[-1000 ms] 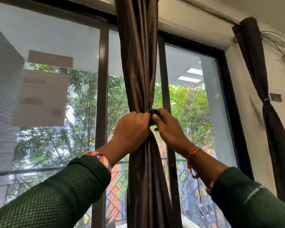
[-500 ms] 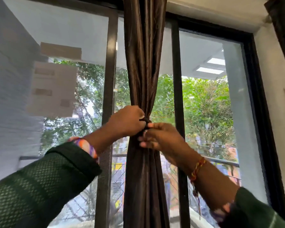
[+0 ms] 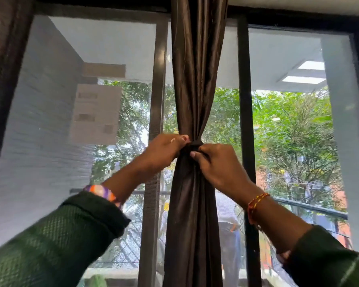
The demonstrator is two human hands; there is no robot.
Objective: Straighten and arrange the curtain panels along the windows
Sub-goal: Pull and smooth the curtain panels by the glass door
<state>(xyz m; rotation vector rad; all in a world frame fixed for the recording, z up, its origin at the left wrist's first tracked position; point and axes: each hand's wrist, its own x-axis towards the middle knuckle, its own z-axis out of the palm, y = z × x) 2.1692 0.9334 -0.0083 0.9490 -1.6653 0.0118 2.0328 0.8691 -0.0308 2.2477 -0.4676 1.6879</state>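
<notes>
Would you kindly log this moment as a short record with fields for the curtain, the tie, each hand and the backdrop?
curtain: brown curtain gathered into one bunch, hanging in front of the window
tie: dark band around the bunch at its narrowest point
left hand: left hand grips the band from the left
right hand: right hand pinches the band from the right
backdrop: trees beyond the glass

Looks like an upstairs room in a home or office: big dark-framed sliding window (image 3: 244, 121) with a brown curtain (image 3: 197, 79), trees (image 3: 288, 131) and railing (image 3: 311, 208) outside.
</notes>
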